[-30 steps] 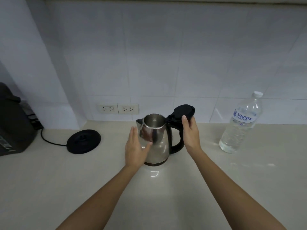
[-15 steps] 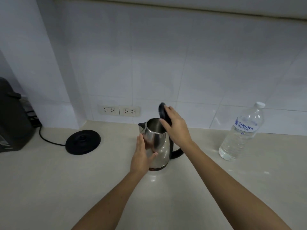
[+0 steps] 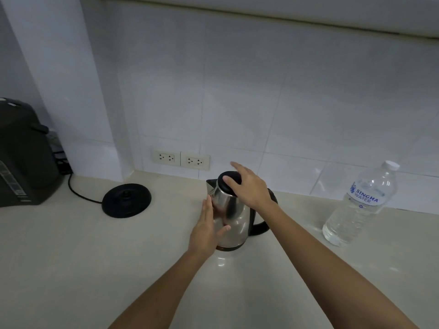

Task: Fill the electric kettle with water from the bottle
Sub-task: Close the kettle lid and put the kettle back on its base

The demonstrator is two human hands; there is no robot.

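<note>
Steel electric kettle [image 3: 234,217] upright on the pale counter [image 3: 71,269], toward the back edge, roughly mid-width. Black lid [image 3: 227,181] down over the mouth, so contents not visible; spout pointing back-left, black handle [image 3: 260,230] to the right. Right hand [image 3: 249,186] laid flat over the lid, fingers spread, thumb pressed on the lid's top, gripping nothing. Left hand [image 3: 209,230] open, palm and straight fingers resting against the kettle's left side, thumb across the steel front, steadying rather than clutching. Clear plastic water bottle [image 3: 358,205] upright near the back edge, well to the right of the kettle and apart from both hands, white cap [image 3: 390,164] on, blue-lettered label around the upper part, filled with water nearly to the neck. Round black kettle base [image 3: 126,200] bare on the counter, left of the kettle, cord trailing toward the left. Dark appliance [image 3: 22,155] at the left edge. Two white wall sockets [image 3: 181,159] just above the counter's back edge.
</note>
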